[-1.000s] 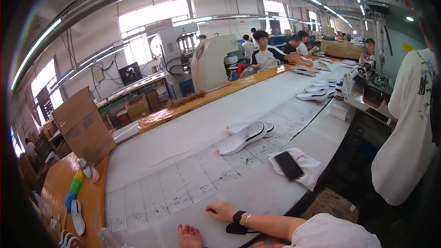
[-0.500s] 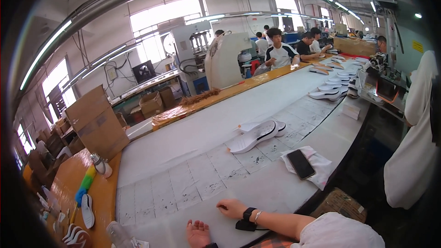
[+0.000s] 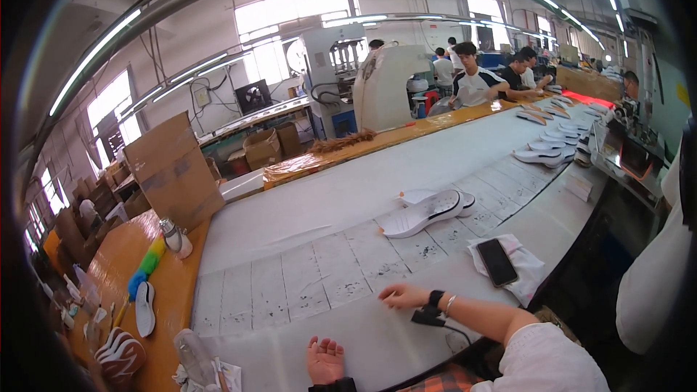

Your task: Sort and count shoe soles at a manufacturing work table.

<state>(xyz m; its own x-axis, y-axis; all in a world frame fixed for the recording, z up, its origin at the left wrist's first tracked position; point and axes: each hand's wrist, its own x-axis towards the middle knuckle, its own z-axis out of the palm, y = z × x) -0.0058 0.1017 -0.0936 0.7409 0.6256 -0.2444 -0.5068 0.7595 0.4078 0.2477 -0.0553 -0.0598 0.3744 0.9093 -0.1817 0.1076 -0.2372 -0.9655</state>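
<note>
My left hand (image 3: 324, 359) lies palm up on the near edge of the white conveyor belt (image 3: 327, 203), fingers apart and empty. My right hand (image 3: 403, 295), with a dark watch on the wrist, rests on the belt further in, fingers loosely curled, with nothing visible in it. A pair of white shoe soles (image 3: 428, 212) lies on the belt beyond my right hand. To its right a black phone (image 3: 497, 262) sits on a white cloth (image 3: 528, 274).
An orange table (image 3: 116, 261) on the left carries a cardboard box (image 3: 174, 170), a small bottle (image 3: 174, 236), a coloured brush (image 3: 145, 268) and a white sole (image 3: 145, 308). More soles (image 3: 544, 152) lie far down the belt near seated workers (image 3: 475, 80). A person in white (image 3: 653, 283) stands at right.
The view has swung a little to the left, so everything sits further right in the picture. Both hands stay resting on the belt; the right hand shows slightly further in.
</note>
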